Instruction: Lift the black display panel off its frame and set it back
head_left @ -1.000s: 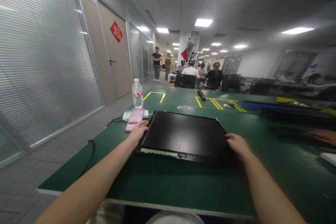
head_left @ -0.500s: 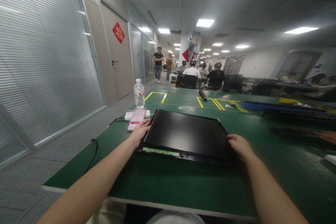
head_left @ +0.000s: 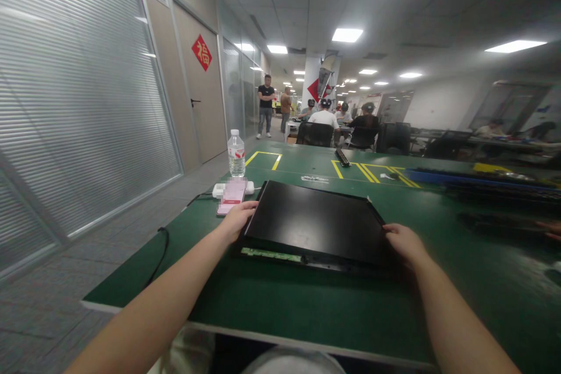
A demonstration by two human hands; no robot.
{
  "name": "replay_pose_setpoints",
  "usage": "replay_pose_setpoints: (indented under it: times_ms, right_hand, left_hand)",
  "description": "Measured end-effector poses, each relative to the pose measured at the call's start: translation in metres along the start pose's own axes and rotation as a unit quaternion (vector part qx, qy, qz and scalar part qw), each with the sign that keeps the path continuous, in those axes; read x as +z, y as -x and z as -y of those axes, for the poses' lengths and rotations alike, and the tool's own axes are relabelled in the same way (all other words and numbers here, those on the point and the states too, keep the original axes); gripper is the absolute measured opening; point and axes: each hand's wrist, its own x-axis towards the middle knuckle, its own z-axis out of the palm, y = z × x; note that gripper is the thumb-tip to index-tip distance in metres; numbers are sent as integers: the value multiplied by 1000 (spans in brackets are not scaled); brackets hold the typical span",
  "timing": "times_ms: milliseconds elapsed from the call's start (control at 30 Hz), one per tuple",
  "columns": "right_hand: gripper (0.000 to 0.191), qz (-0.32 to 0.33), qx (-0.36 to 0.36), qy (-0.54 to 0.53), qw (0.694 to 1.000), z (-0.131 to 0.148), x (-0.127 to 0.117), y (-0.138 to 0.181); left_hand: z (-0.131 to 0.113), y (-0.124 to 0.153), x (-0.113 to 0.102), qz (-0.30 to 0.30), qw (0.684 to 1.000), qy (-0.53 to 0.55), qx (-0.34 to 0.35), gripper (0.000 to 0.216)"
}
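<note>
A black LCD panel [head_left: 319,219] lies in front of me, its dark glossy face up and slightly tilted. Along its near edge shows a green circuit board strip [head_left: 272,255] beside a dark lower frame. My left hand [head_left: 239,221] holds the panel's left edge, its fingertips on the upper left side. At the right edge, my right hand [head_left: 403,242] pinches the rim between thumb and curled fingers. What lies beneath the panel is hidden.
Beyond my left hand are a phone [head_left: 231,197], a white power strip [head_left: 218,190] and a water bottle [head_left: 236,153]. A dark slotted bar [head_left: 342,158] lies by yellow tape. Dark parts and a blue tray [head_left: 432,176] sit right, near another person's hand [head_left: 550,228].
The whole view has shifted slightly to the right. Both hands keep hold of the panel, and its near edge stands a little more clear of the green strip. The other person's hand at right has drawn back.
</note>
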Motion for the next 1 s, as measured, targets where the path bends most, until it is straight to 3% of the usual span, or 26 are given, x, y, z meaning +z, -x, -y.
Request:
replay_pose_setpoints:
  times_ms: [400, 733, 1000]
  right_hand:
    - [43, 5, 9, -10, 1000, -1, -2, 2]
    - [39, -4, -3, 12, 1000, 1, -4, 1]
    - [37, -11, -6, 12, 1000, -1, -4, 0]
  left_hand:
    - [3, -4, -5, 8, 999, -34, 5, 33]
    - [5, 0, -7, 26, 990, -126, 65, 25]
    - [7, 0, -6, -8, 977, -191, 91, 25]
